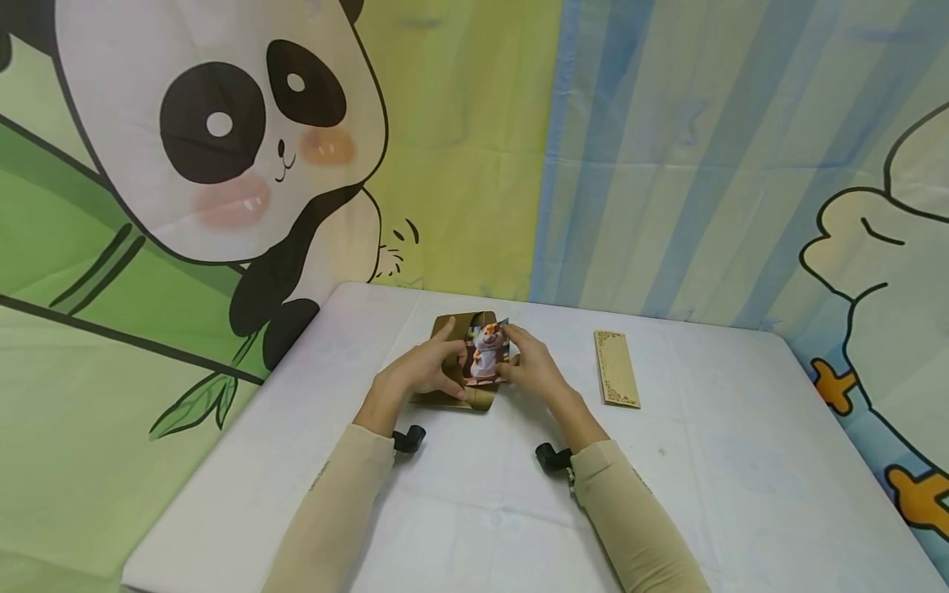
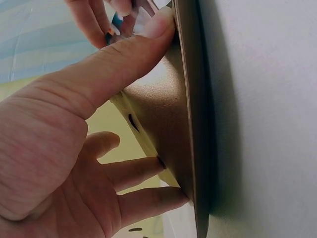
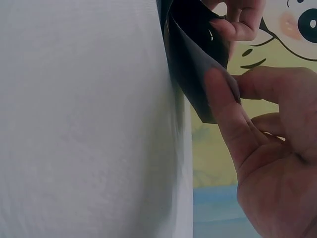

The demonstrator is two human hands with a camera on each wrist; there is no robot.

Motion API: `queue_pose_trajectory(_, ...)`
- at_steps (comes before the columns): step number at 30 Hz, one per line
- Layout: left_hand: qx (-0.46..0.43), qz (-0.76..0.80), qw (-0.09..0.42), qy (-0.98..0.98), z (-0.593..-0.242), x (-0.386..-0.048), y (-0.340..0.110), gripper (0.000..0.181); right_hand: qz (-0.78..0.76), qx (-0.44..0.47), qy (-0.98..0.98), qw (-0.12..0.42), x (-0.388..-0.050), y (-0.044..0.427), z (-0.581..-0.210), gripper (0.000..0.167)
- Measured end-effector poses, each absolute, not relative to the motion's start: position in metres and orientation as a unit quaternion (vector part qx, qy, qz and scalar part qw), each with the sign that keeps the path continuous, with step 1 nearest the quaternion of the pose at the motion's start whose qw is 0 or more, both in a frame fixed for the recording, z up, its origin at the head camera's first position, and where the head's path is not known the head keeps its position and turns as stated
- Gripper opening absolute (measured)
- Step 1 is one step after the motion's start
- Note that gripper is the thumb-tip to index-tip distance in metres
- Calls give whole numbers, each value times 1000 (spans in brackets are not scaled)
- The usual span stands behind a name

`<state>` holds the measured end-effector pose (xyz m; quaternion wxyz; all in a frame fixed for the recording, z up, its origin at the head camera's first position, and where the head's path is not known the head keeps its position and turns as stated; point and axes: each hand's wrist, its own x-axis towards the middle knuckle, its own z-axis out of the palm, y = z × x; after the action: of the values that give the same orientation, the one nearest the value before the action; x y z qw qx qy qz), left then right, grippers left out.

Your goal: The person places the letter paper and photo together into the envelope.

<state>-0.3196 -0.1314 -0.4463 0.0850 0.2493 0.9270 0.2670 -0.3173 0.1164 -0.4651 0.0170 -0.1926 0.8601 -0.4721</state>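
A small picture card (image 1: pixel 485 356) with a cartoon animal lies over a brown-gold folder (image 1: pixel 474 400) on the table. My right hand (image 1: pixel 535 366) pinches the card's right edge between thumb and fingers; in the right wrist view, the right hand (image 3: pixel 267 134) grips the dark raised sheet (image 3: pixel 203 62). My left hand (image 1: pixel 424 368) is at the folder's left part. The left wrist view has the left hand (image 2: pixel 94 124) with its thumb pressing near the folder's edge and its spread fingertips touching the brown surface (image 2: pixel 166 111).
A narrow tan card (image 1: pixel 617 369) with ornamented ends lies to the right of my right hand on the white table (image 1: pixel 474 511). Behind the table hangs a cloth backdrop (image 1: pixel 474 148) with a printed panda and stripes. Each wrist carries a small black device.
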Motion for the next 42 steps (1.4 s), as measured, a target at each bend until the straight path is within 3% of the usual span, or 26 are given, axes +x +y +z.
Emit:
queue_pose_trajectory(13,248,263,86,928,-446,-321,-132,49,-472,-201,858,14,-318,107,-465,83)
queue_pose_trajectory(20,243,266,91,928,-446,-321,-131,59,-474,-209,855,32,-314,99,-462,88)
queue_pose_trajectory(28,245,260,85,930,-445,-320,-131,55,-472,-216,854,37,-313,93,-462,91)
queue_pose_trajectory(37,249,260,86,929,-446,-321,-132,50,-468,-221,854,41,-316,86,-466,85)
queue_pose_trajectory(42,253,260,85,928,-447,-322,-132,56,-459,-228,858,36,-318,83,-467,82)
